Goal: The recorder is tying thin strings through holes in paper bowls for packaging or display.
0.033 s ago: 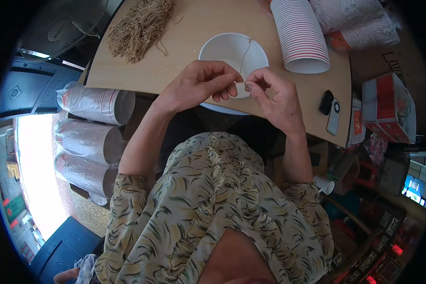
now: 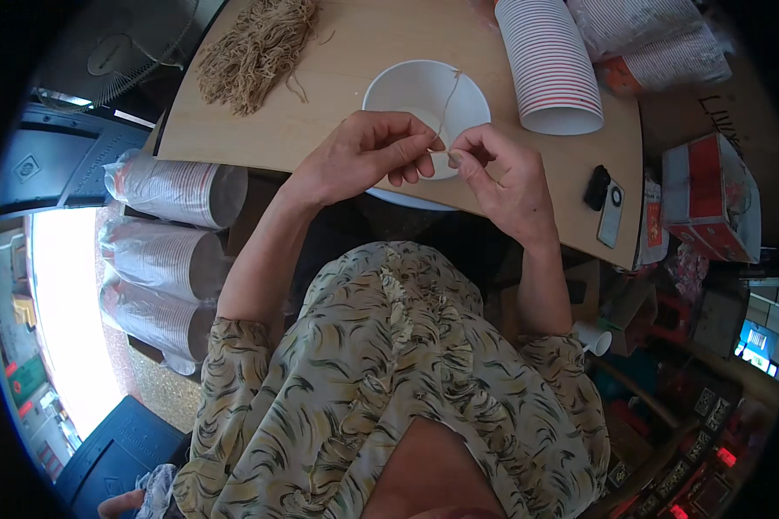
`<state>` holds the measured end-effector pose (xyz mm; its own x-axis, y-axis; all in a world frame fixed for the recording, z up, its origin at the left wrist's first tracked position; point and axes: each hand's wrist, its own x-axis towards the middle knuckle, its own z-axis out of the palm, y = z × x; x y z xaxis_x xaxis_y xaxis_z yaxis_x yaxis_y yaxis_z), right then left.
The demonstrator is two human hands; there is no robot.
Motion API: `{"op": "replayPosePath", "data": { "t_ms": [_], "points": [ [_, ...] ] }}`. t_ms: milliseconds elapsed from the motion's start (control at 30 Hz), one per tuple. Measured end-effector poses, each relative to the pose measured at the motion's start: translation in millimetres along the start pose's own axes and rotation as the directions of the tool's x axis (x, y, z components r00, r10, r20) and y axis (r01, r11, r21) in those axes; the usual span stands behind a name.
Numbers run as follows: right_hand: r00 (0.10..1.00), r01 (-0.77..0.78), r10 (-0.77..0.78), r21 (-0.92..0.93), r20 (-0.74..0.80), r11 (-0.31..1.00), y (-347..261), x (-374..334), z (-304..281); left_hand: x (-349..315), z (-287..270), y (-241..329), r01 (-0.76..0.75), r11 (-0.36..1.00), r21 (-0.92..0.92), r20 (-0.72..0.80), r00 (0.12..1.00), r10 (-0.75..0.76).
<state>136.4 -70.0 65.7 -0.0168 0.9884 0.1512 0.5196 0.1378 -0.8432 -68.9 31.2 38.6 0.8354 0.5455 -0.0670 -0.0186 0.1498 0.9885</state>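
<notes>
Above the near rim of a white bucket (image 2: 385,93), my two hands meet with fingertips close together. A thin tan strand (image 2: 448,102) runs from the bucket's far rim down to the fingers of my left hand (image 2: 363,156), which are pinched on it. Thumb and forefinger of my right hand (image 2: 504,177) are pinched just beside them; a short pale stretch, apparently of strand, shows between the hands. What exactly the right fingertips grip is too small to make out. At the table's far left lies a tangled bundle of tan strands (image 2: 255,54).
Stacked white paper tubs (image 2: 550,65) lie to the bucket's right, with plastic-wrapped stacks (image 2: 675,60) behind. A phone (image 2: 611,214) and a small black object (image 2: 596,187) sit near the table's right edge. Wrapped tub stacks (image 2: 160,238) stand at left. A red-and-white box (image 2: 710,199) is at right.
</notes>
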Motion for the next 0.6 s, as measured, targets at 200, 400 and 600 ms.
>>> {"op": "replayPosePath", "data": {
  "t_ms": [200, 400, 600],
  "points": [
    [0.994, 0.081, -0.071, 0.117, -0.086, 0.990, 5.9, 1.1, 1.9, -0.3, -0.7, -1.7, -0.031, 0.999, -0.024, -0.017, 0.999, 0.030],
    [0.967, 0.235, -0.213, 0.175, -0.139, 0.956, 16.9, 15.5, 5.6, -2.2, -1.7, -2.2, -0.020, 1.000, -0.012, -0.005, 1.000, 0.020],
    [0.998, 0.011, -0.026, 0.275, 0.049, 0.961, 12.8, 19.5, 5.3, -2.6, -6.3, -7.8, -0.048, 0.999, 0.026, -0.015, 0.999, 0.049]
  ]
}}
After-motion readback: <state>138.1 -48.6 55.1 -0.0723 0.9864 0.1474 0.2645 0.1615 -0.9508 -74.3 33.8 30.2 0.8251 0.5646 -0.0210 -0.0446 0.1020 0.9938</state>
